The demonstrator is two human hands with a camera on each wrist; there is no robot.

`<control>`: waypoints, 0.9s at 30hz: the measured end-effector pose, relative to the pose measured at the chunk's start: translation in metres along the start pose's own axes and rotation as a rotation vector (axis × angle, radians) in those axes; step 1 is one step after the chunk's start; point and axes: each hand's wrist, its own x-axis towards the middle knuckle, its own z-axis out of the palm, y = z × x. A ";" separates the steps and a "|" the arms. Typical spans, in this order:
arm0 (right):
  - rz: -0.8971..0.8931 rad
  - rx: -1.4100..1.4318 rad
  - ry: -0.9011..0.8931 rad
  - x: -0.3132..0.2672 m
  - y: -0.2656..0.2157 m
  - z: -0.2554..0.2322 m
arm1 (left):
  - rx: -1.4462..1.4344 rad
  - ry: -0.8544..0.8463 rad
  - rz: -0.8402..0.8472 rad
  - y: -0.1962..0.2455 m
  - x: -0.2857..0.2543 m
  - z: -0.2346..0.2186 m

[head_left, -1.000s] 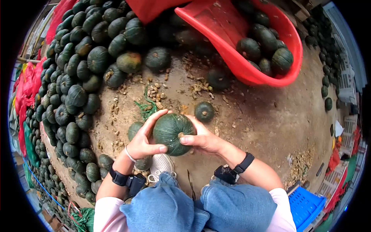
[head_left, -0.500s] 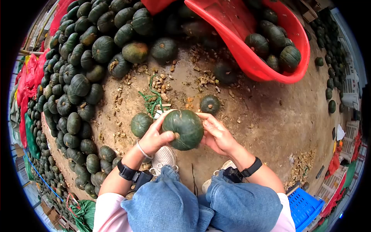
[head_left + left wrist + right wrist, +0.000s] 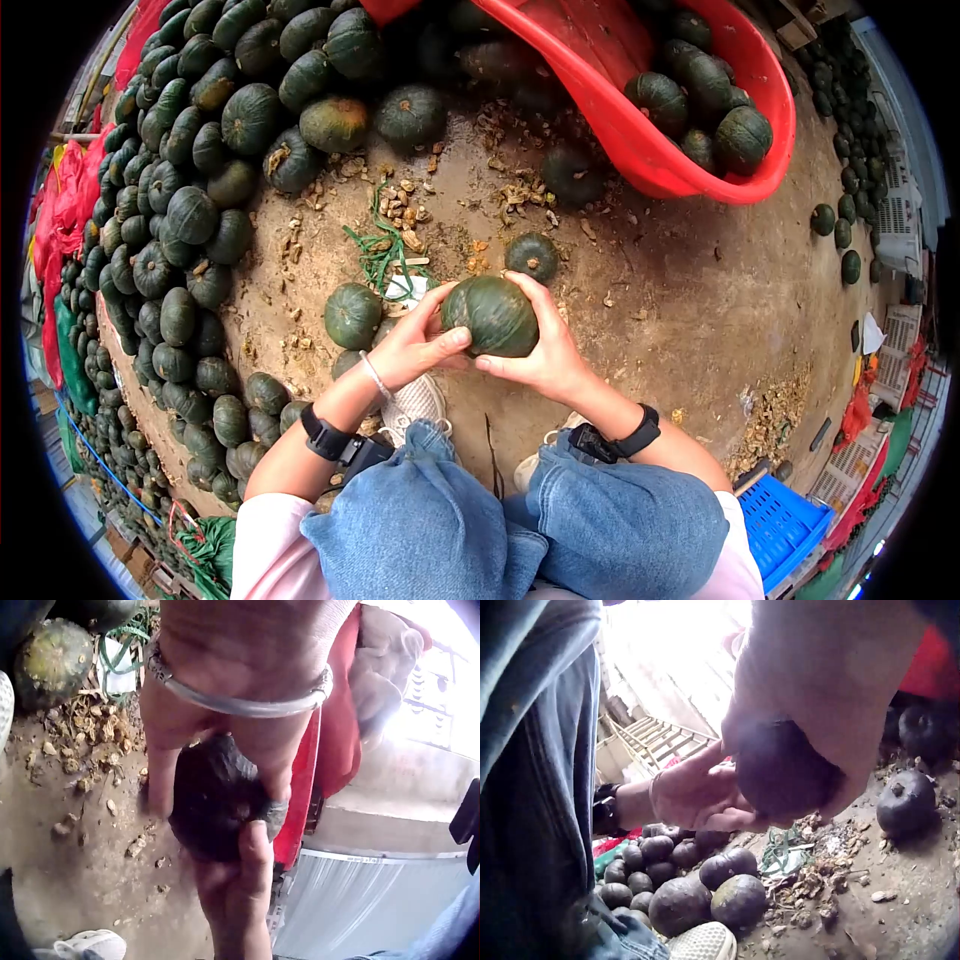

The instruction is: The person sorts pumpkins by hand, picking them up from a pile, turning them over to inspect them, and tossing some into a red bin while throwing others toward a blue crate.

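Note:
Both hands hold one dark green pumpkin [image 3: 490, 316] above the floor, in front of the knees. The left hand [image 3: 418, 346] grips its left side, thumb lying across the near face. On the other side the right hand [image 3: 547, 342] curls round it, fingers over the far top and thumb underneath at the front. In the left wrist view the pumpkin [image 3: 217, 799] is dark between the two hands. The right wrist view shows the left palm [image 3: 697, 793] against the pumpkin [image 3: 784, 769]. Just beyond the hands, a smaller pumpkin [image 3: 531, 257] sits on the floor.
A large heap of pumpkins [image 3: 190, 215] fills the left side. A red tub [image 3: 690, 185] with several pumpkins stands at the back right. A blue crate [image 3: 785, 530] is at the lower right. Green string [image 3: 378, 255] and dry scraps lie on the floor near a pumpkin [image 3: 352, 315].
The pumpkin has been turned in the hands and moved a little right and away from the body. The right hand, loosely spread against it half a second ago, now wraps round its side.

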 end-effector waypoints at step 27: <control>0.185 0.875 1.304 -0.382 -0.027 -0.275 | 1.358 0.269 -0.091 -0.033 -0.033 -0.155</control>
